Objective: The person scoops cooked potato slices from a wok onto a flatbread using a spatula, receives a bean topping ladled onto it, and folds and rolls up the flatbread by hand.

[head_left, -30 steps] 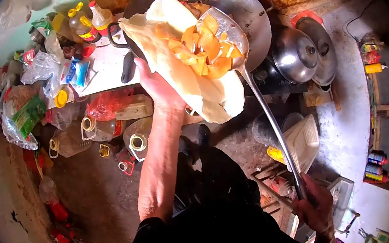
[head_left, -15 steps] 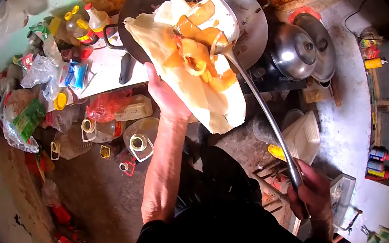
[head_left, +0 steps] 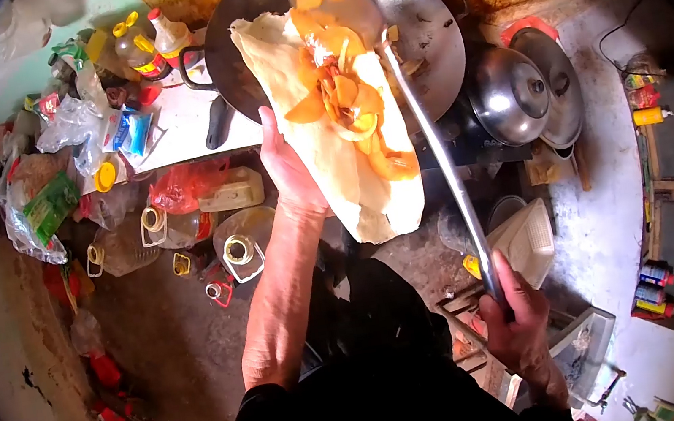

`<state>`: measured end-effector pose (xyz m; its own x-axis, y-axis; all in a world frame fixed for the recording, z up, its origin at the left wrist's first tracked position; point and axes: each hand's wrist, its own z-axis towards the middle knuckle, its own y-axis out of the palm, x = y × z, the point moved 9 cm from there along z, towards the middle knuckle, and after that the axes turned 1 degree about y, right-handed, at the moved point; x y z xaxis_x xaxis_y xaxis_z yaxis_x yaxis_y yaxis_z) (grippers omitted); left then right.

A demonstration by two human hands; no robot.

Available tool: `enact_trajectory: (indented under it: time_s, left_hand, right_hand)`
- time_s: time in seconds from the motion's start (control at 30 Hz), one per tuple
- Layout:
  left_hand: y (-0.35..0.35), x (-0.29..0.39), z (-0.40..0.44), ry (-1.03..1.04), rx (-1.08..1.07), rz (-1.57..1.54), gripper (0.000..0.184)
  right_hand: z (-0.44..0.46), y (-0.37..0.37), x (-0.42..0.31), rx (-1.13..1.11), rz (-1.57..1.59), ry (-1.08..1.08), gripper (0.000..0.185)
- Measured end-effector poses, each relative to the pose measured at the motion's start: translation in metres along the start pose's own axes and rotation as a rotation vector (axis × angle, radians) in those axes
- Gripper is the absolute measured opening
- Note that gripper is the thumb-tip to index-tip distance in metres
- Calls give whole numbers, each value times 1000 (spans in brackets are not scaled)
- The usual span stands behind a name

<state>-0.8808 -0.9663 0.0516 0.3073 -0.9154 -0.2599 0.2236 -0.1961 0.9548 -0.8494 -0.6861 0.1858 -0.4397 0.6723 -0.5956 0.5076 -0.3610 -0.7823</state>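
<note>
My left hand (head_left: 292, 169) supports a pale flatbread (head_left: 269, 53) from beneath, thumb up along its left edge; the fingers are hidden under it. Glossy orange-brown cooked slices (head_left: 342, 90), looking like potato, lie in a strip down the flatbread. My right hand (head_left: 521, 314) is closed around the end of a long-handled metal wok spatula (head_left: 433, 134). The spatula's broad head is over the wok, just beyond the flatbread, with a few slices on it. Behind both is the big wok (head_left: 435, 53), with bits of food on its inner wall.
A domed metal lid (head_left: 509, 94) stands right of the wok. Sauce bottles (head_left: 137, 49), plastic bags (head_left: 70, 122) and a black-handled tool (head_left: 216, 122) crowd the left counter. Large plastic jugs (head_left: 241, 244) stand below. A pale plastic basket (head_left: 528, 241) is at lower right.
The spatula head has moved off the flatbread, up and left toward the wok, leaving more slices on the bread. My right hand has risen slightly. The flatbread has narrowed, its sides more curled.
</note>
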Motion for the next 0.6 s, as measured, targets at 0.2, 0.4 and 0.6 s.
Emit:
enact_trajectory:
  time_s: [0.2, 0.4, 0.6]
  left_hand:
    - [-3, 1, 4, -12, 17, 67, 76]
    - [-7, 11, 12, 46, 80, 195, 76]
    - [-5, 7, 15, -30, -13, 105, 76]
  right_hand:
    - [-13, -26, 13, 44, 9, 152, 57]
    - [-41, -48, 14, 0, -150, 46, 53]
    - [-45, -54, 8, -46, -260, 8, 53]
